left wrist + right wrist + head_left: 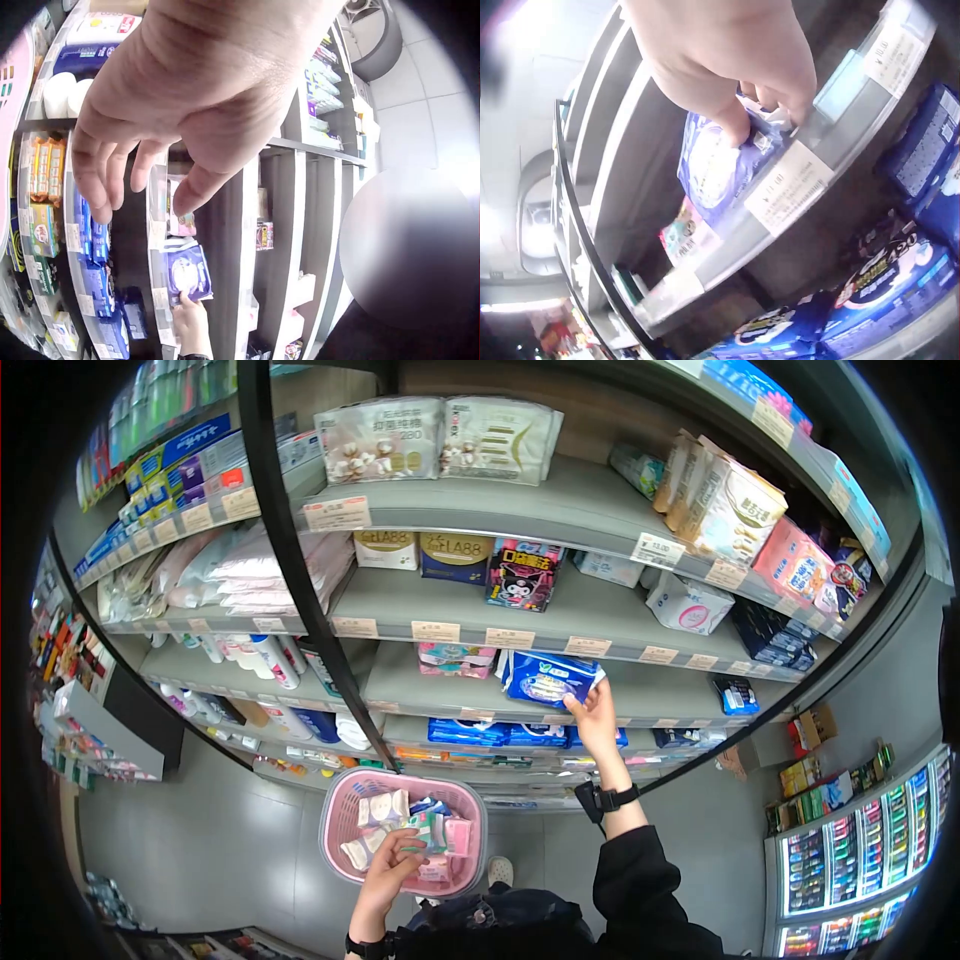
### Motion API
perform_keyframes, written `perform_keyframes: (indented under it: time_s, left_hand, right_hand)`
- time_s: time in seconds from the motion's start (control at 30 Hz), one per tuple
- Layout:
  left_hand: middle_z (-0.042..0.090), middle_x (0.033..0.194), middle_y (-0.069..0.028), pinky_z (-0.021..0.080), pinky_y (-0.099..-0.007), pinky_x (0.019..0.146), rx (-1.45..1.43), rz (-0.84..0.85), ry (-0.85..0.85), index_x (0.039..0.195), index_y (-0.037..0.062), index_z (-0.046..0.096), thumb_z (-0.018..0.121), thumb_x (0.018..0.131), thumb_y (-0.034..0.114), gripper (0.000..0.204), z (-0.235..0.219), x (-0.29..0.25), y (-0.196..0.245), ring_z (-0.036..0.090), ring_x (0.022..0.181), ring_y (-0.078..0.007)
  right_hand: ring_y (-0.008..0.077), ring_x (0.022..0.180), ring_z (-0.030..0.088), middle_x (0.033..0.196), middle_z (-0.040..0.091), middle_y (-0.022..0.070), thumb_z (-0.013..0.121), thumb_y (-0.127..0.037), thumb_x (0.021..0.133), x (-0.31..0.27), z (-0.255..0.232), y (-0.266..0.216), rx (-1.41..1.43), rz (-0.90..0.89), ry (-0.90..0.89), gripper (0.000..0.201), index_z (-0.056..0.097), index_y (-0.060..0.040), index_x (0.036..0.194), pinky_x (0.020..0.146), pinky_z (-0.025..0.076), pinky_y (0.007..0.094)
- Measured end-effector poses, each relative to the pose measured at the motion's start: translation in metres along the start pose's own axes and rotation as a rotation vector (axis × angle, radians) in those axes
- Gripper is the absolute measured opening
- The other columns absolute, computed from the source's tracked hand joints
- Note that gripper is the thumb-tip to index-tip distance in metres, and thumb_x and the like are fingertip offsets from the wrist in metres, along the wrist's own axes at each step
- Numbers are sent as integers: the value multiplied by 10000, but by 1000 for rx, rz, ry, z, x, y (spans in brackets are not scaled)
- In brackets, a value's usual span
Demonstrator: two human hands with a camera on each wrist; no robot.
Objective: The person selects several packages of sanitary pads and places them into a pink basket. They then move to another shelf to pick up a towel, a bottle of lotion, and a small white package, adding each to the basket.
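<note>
My right hand (594, 718) grips the right end of a blue pack of sanitary pads (548, 680), thumb on its front, at the edge of a middle shelf. In the right wrist view, that pack (716, 161) sits just behind a price label, pinched between thumb and fingers. My left hand (392, 868) is over the pink basket (335, 810), overlapping the small packs in it in the head view. The left wrist view shows the left hand (187, 97) with fingers loosely bent, thumb apart and nothing between them.
Pink packs (455, 659) stand left of the blue pack on the same shelf. More blue packs (468, 732) line the shelf below. Above are a black box with a cartoon figure (521, 575) and large white packs (500, 440). A dark upright post (290, 550) divides the shelving.
</note>
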State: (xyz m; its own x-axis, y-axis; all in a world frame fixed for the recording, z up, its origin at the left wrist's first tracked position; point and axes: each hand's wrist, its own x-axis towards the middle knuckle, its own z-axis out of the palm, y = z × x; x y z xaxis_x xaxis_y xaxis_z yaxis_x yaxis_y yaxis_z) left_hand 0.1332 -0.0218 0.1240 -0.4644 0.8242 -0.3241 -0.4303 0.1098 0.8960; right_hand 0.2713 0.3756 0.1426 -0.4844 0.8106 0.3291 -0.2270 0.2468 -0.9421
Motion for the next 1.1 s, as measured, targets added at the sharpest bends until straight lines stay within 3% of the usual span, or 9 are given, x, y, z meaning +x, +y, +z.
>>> perform_keyframes:
  time_s: [0.07, 0.17, 0.33, 0.53, 0.7, 0.87, 0.93, 1.03, 1.1]
  left_hand:
    - [604, 1113, -92, 485, -240, 726, 11, -1, 54, 1289, 39, 483, 574, 869, -54, 440, -6, -7, -4, 636, 903, -155]
    - [610, 1117, -91, 482, -239, 712, -13, 16, 113, 1280, 24, 485, 569, 862, -51, 433, -17, -18, -12, 642, 895, -156]
    - [616, 1127, -81, 474, -237, 716, -2, 14, 177, 1262, 21, 495, 537, 875, -36, 393, -35, -28, -24, 634, 884, -136]
    - [630, 1116, -57, 464, -228, 726, -45, 30, 196, 1242, 28, 512, 541, 886, -21, 360, -43, -33, -20, 596, 923, -100]
    - [639, 1043, -69, 473, -258, 712, -21, 55, 221, 1202, 17, 535, 585, 911, 61, 299, -61, -33, -26, 611, 875, -133]
    - [636, 1040, -63, 470, -247, 708, 46, 0, 229, 1198, 29, 539, 565, 895, 37, 305, -86, -15, -33, 610, 882, -121]
    - [628, 1040, -56, 468, -240, 703, 78, -38, 211, 1204, 41, 541, 554, 883, 12, 323, -103, 5, -47, 605, 882, -108]
    - [636, 1002, -71, 496, -260, 707, 125, -183, 194, 1213, 41, 542, 545, 903, 77, 312, -132, 50, -91, 631, 877, -144]
    - [670, 919, -51, 507, -302, 610, -46, -338, 262, 1125, 62, 575, 541, 918, 163, 233, -146, 80, -126, 638, 748, -170]
  right_hand:
    - [191, 1153, 563, 1255, 568, 118, 654, 44, 849, 7, 6, 12, -86, -51, -9, 581, 382, -16, 1359, 1005, 431, 316]
    - [192, 1013, 604, 1094, 614, 114, 685, 12, 836, 5, 11, 18, -658, -181, 195, 524, 439, -4, 1298, 895, 476, 314]
    - [205, 846, 615, 970, 621, 139, 728, -49, 816, 6, 23, 18, -504, -114, 285, 589, 407, 19, 1305, 778, 510, 318]
    - [167, 771, 595, 935, 628, 112, 715, -21, 822, 2, 29, 12, -634, -87, 333, 564, 423, 14, 1303, 685, 504, 292]
    - [177, 854, 586, 1016, 605, 122, 655, 31, 836, -8, 30, 11, -569, -155, 413, 496, 464, -21, 1290, 776, 490, 297]
    - [145, 867, 568, 1006, 594, 78, 597, 26, 874, -53, 24, -11, -448, -207, 498, 369, 513, -20, 1230, 803, 484, 288]
    - [111, 867, 556, 964, 588, 43, 574, -8, 913, -85, 10, -10, -231, -59, 277, 246, 543, -23, 1156, 791, 473, 260]
    - [88, 803, 561, 854, 597, 7, 538, -34, 942, -141, -3, 4, -225, 97, 155, 117, 580, -15, 1049, 754, 461, 231]
    - [90, 757, 574, 811, 617, 7, 542, -36, 933, -179, -13, 15, -271, 232, 124, 109, 601, -1, 1017, 732, 469, 229]
